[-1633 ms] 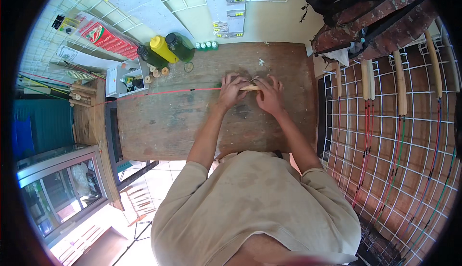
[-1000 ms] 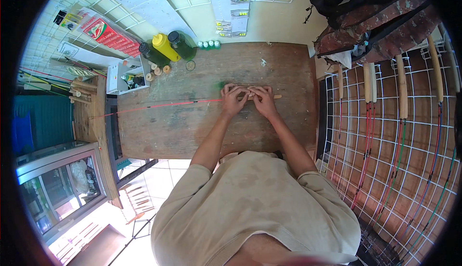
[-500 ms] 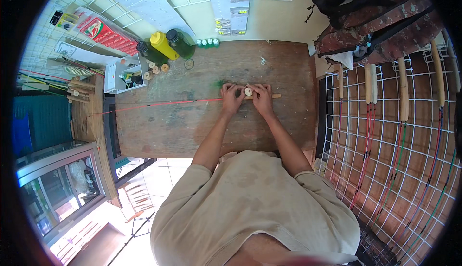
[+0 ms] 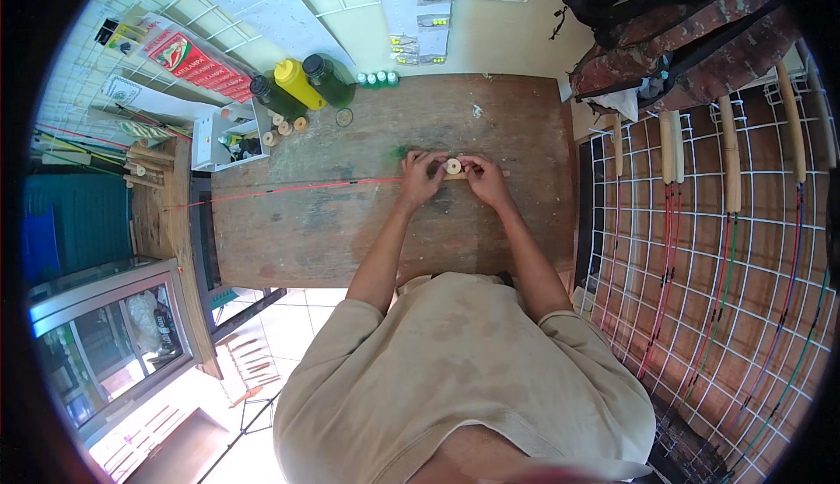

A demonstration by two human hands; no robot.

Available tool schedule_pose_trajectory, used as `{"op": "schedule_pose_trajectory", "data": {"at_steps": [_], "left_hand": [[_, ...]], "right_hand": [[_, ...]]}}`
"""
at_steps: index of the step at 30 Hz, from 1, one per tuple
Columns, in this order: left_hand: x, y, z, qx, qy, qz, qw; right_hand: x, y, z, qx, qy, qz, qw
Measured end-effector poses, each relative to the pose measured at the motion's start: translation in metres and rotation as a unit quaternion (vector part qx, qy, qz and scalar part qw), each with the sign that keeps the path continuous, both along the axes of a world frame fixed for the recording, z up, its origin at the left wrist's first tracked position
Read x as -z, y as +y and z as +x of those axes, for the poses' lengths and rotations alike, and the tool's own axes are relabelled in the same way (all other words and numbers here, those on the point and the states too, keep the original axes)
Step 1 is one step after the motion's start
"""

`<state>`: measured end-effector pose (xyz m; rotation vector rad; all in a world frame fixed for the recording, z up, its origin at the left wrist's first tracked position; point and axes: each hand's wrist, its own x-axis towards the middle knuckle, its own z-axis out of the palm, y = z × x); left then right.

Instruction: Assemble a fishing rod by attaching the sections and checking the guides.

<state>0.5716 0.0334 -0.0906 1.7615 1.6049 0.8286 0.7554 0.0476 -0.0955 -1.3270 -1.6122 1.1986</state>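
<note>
A small pale disc with a dark centre hole, like a wooden spool [image 4: 452, 166], is between my two hands over the worktable. My left hand [image 4: 423, 178] has its fingers curled against the disc's left side. On its right side my right hand [image 4: 487, 181] pinches the rim with thumb and fingers. Under the hands lies a thin red rod [image 4: 332, 185], stretching left past the table edge. Its wooden handle [image 4: 457, 178] shows just below the disc, partly covered by my right hand. How the disc sits on the handle is hidden.
On the brown table [image 4: 306, 239], a yellow bottle [image 4: 297, 84], dark jars, several wooden spools and small capped bottles stand at the back left. A white box [image 4: 229, 138] is at the left edge. Several rods [image 4: 733, 160] and a camouflage bag [image 4: 674, 38] hang at right.
My right hand has turned and shifted slightly right, its fingers now at the disc's right rim. The left hand and rod have barely moved.
</note>
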Motion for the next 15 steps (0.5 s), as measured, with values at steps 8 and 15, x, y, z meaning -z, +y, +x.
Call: {"op": "schedule_pose_trajectory", "data": {"at_steps": [8,15], "left_hand": [[-0.010,-0.015,-0.012,0.068,0.091,0.068,0.991],[-0.019,-0.022,-0.010,0.083,0.161,0.111,0.977]], "right_hand": [[-0.023,-0.017,0.008,-0.082,-0.106,0.071,0.988],[-0.015,-0.019,0.014,-0.076,-0.089,0.094,0.989]]}}
